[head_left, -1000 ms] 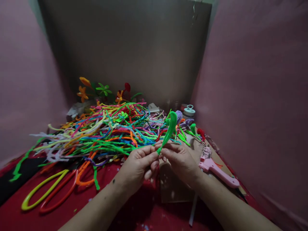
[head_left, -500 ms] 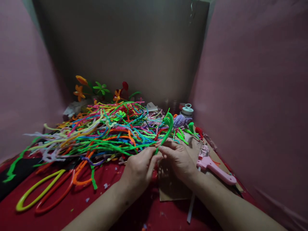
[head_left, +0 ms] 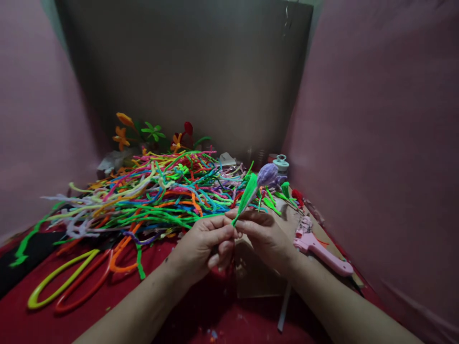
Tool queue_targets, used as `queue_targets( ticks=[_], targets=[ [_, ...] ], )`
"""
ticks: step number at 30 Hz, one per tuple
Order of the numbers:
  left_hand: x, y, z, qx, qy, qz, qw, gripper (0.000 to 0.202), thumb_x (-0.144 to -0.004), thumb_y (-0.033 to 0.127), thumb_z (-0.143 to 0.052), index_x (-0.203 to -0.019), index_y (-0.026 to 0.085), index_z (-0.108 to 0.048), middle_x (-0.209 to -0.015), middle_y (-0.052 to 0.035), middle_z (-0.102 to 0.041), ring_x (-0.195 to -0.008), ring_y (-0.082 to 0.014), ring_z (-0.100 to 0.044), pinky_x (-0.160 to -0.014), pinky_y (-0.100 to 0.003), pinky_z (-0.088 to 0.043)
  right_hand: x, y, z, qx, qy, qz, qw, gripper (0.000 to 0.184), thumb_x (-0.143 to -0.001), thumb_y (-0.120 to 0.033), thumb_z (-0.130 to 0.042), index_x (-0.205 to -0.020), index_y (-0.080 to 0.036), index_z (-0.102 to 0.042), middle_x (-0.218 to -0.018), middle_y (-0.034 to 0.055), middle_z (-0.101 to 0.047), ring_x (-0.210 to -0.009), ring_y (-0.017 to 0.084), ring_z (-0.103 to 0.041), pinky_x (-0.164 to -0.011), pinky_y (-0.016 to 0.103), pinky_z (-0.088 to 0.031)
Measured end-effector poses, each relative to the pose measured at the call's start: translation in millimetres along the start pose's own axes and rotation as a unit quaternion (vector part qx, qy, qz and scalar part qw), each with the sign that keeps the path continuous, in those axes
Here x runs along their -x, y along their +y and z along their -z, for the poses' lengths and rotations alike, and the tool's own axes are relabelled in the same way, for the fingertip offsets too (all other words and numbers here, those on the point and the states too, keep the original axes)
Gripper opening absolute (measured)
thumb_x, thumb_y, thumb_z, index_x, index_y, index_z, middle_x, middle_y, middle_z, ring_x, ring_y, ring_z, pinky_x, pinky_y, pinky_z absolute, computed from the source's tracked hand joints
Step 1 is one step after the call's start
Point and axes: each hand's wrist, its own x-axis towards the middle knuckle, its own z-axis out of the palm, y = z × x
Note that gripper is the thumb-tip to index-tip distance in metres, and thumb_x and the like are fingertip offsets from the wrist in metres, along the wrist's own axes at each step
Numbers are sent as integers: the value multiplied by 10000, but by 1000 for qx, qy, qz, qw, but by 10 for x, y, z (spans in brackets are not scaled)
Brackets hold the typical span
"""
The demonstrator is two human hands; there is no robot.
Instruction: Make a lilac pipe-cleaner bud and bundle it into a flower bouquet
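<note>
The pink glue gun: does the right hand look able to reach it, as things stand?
Probably yes. The pink glue gun lies close beside the right hand, and I see nothing between them; however, the fingers are pinching the green leaf-shaped piece, so they would likely have to release it first.

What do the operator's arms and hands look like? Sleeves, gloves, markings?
Left hand and right hand are gloveless. Left forearm and right forearm show no sleeves. No watch, bracelet or ring is visible, though some fingers are partly hidden. One small spot marks the left wrist.
</note>
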Motion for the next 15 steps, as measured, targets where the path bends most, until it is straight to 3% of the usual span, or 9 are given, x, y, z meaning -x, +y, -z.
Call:
queue_targets(
  ticks=[4,6,8,9,11,13,15],
  targets=[
    [3,-6,24,25,-58,27,998,166,-751,303,-602,-700,146,-578,-392,96,-390,-265,-9,-192,-311,-161,-276,11,-14,5,-26,-22,-1,999,131,-694,-135,-665,-766,-232,-715,-763,-13,-639,-791,151,-552,-834,324,-395],
    [-1,-7,33,-43,-42,17,998,186,-776,321,-563,-704,150,-576,-403,85,-397,-276,-21,-235,-319,-162,-256,2,-3,13,-19,-14,-1,1000,106,-693,-142,-666,-745,-222,-712,-740,-10,-629,-751,147,-548,-798,321,-408],
    [-5,-32,43,-181,23,-39,982,209,-807,314,-514,-686,154,-569,-437,64,-427,-321,-41,-321,-355,-172,-269,-12,28,25,-1,11,6,1000,77,-698,-155,-663,-723,-212,-707,-726,-8,-622,-720,142,-542,-756,310,-414],
    [-6,-55,49,-265,63,-89,958,199,-812,297,-503,-691,156,-575,-474,48,-459,-369,-56,-380,-391,-181,-299,-19,49,31,9,25,11,1000,71,-700,-158,-661,-721,-209,-706,-728,-7,-619,-714,139,-540,-744,303,-413],
    [-6,-112,63,-414,126,-197,880,149,-808,250,-504,-730,163,-597,-582,14,-531,-504,-89,-478,-503,-205,-363,-26,92,40,26,50,23,998,61,-695,-161,-667,-714,-207,-703,-730,-10,-613,-719,134,-538,-731,290,-408],
    [-3,-156,71,-491,147,-263,818,122,-805,217,-503,-761,172,-608,-644,4,-548,-583,-103,-499,-578,-219,-377,-24,121,42,40,66,31,997,49,-692,-168,-674,-707,-207,-700,-722,-13,-605,-731,134,-536,-724,281,-405],
    [-5,-159,68,-489,146,-261,820,172,-818,221,-486,-683,171,-580,-584,20,-509,-533,-92,-470,-547,-212,-368,-17,127,36,48,67,31,996,41,-691,-182,-681,-718,-206,-700,-722,-14,-603,-736,133,-534,-720,278,-405]
  ],
)
